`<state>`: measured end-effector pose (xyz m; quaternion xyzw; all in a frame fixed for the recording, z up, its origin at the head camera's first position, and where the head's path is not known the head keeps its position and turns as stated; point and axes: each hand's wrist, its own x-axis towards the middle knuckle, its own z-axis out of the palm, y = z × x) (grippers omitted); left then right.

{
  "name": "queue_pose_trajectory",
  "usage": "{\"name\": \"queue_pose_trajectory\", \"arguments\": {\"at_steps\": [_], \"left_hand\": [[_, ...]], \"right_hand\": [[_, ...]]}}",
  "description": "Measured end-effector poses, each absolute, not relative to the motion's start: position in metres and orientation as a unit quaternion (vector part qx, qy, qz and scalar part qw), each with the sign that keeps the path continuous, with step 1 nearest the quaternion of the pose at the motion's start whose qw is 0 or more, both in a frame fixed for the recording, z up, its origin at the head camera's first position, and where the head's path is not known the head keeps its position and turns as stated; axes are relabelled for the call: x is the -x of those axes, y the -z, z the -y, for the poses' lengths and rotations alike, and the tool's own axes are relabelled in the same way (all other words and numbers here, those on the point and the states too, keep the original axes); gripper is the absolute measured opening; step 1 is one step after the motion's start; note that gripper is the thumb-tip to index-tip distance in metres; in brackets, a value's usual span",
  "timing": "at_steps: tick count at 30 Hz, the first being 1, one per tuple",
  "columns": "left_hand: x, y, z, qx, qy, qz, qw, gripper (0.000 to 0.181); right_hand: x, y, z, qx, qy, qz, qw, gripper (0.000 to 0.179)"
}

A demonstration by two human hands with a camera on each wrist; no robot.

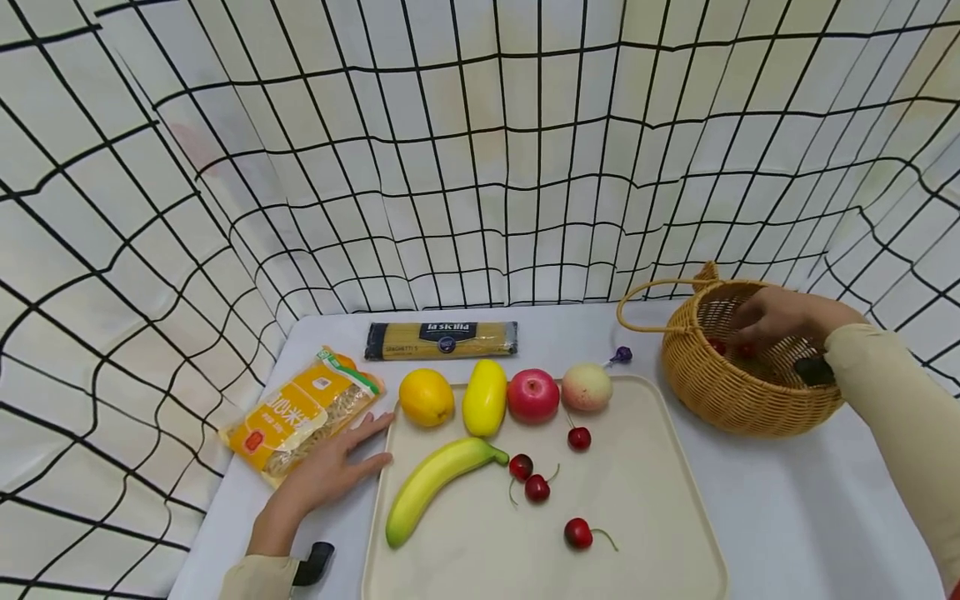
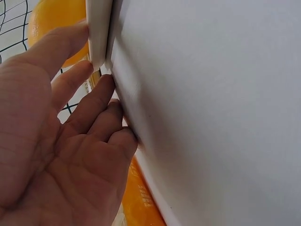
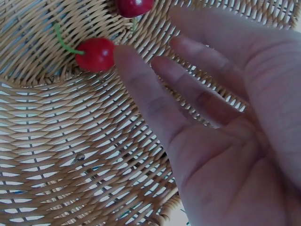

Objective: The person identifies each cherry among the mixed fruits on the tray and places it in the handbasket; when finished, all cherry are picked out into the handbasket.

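My right hand (image 1: 783, 317) reaches inside a wicker basket (image 1: 701, 387) that has a loop handle. In the right wrist view its fingers are extended, one fingertip touching or right beside a red cherry (image 3: 95, 55) with a green stem. Another cherry (image 3: 134, 6) lies close by in the basket. My left hand (image 1: 330, 475) touches the left edge of a beige tray (image 1: 645, 475), its fingers loosely straight. On the tray lie a banana (image 1: 438, 487) and several cherries (image 1: 578, 533). An orange-yellow citrus fruit (image 1: 426, 397), a yellow oblong fruit (image 1: 485, 398), a red apple (image 1: 533, 396) and a pale peach (image 1: 587, 387) line its far edge.
An orange food packet (image 1: 307, 412) lies left of the tray, next to my left hand. Behind the tray are a spaghetti pack (image 1: 442, 340) and a small purple-wrapped lollipop (image 1: 621, 356). A white wall (image 1: 480, 158) with black grid lines surrounds the white table (image 1: 795, 517).
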<state>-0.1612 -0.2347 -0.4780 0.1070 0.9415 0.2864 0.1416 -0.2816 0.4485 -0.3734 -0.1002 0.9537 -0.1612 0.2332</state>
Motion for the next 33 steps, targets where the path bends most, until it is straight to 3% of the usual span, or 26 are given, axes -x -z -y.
{"name": "queue_pose_trajectory", "arguments": {"at_steps": [6,12,20,33], "left_hand": [[0.163,0.478,0.234,-0.114,-0.288,-0.94,0.14,0.067],[0.165,0.476,0.233,-0.113,-0.283,-0.943,0.136,0.067],[0.162,0.476,0.233,-0.104,-0.283,-0.942,0.15,0.067],[0.165,0.478,0.232,-0.096,-0.277,-0.944,0.154,0.068]], "right_hand": [[0.274,0.363,-0.451,0.115,0.151,-0.958,0.216,0.039],[0.27,0.349,-0.444,0.097,0.183,-0.948,0.241,0.04],[0.268,0.331,-0.437,0.103,0.247,-0.931,0.25,0.051],[0.237,0.308,-0.427,0.131,0.298,-0.936,0.133,0.041]]}}
